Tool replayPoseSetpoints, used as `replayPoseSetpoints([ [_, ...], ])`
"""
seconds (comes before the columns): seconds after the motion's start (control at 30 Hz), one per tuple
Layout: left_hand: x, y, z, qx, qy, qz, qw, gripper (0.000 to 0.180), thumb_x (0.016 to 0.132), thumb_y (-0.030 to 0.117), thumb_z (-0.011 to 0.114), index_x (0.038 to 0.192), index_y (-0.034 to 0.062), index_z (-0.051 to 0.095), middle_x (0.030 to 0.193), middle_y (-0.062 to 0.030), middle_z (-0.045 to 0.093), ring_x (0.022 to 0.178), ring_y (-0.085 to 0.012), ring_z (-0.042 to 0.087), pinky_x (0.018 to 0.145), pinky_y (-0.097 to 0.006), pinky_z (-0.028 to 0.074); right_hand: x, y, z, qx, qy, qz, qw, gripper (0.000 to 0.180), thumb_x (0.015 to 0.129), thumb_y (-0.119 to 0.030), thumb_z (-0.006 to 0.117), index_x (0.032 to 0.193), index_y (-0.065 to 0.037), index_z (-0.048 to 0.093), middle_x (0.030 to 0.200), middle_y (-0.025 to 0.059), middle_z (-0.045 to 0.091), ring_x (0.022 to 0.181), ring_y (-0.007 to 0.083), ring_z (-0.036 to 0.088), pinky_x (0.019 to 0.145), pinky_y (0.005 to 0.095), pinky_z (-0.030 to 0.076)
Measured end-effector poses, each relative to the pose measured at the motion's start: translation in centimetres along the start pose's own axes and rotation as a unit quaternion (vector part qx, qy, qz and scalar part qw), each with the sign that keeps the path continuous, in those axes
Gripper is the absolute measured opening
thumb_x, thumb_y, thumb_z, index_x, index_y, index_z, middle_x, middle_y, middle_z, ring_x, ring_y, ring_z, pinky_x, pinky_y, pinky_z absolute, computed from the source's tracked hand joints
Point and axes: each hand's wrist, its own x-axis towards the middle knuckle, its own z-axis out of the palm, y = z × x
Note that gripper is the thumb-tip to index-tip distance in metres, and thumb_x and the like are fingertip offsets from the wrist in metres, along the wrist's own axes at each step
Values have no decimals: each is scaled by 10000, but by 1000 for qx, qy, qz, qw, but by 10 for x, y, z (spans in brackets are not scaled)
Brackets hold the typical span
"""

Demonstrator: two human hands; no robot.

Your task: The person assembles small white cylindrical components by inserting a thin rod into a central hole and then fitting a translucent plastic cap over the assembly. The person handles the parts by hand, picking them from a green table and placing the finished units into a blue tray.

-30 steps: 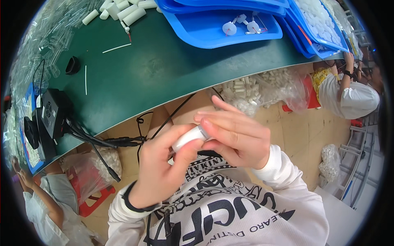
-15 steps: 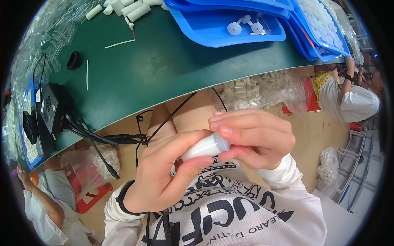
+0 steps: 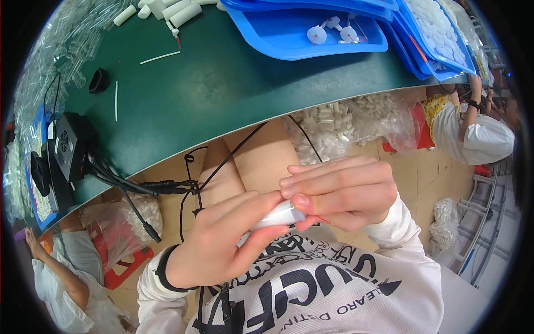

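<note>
Over my lap, in front of the table edge, both hands hold a small white cylinder (image 3: 277, 217) between them. My left hand (image 3: 222, 236) wraps round its left end, thumb below and fingers above. The fingertips of my right hand (image 3: 345, 192) are pressed on its right end, where a pale round end piece (image 3: 295, 214) partly shows. A thin red wire (image 3: 321, 219) pokes out below the right fingers. My fingers hide much of the cylinder.
The green table (image 3: 183, 94) bears white tubes (image 3: 186, 15), a blue tray (image 3: 267, 42) with white wired parts, a black device (image 3: 72, 139) and clear tubes (image 3: 61, 50). Black cables (image 3: 161, 188) hang off its edge. A bag of white pieces (image 3: 356, 119) lies beneath. Co-workers sit on both sides.
Both hands have come slightly lower and closer together, hiding more of the white cylinder. A red wire now shows below my right fingers. The view has shifted slightly.
</note>
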Motion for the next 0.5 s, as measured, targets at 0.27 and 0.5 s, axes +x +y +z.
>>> replayPoseSetpoints([
  [0.27, 4, -1, 12, 140, 134, 102, 976, 390, 694, 69, 706, 1037, -73, 586, 721, -98, 524, 557, -206, 489, 498, -296, 393, -3, -14, 14, 86, 133, 96, 983, 353, 697, -149, 743, 963, 55, 633, 961, 239, 631, 946, 333, 622, 884, 457, 473],
  [0.5, 4, 2, 16, 174, 137, 96, 970, 385, 684, 53, 700, 1017, -100, 580, 695, -105, 496, 549, -215, 478, 487, -300, 383, -4, -8, 11, -36, 74, 20, 996, 355, 678, -93, 745, 1000, 16, 643, 982, 164, 647, 910, 274, 641, 876, 426, 489],
])
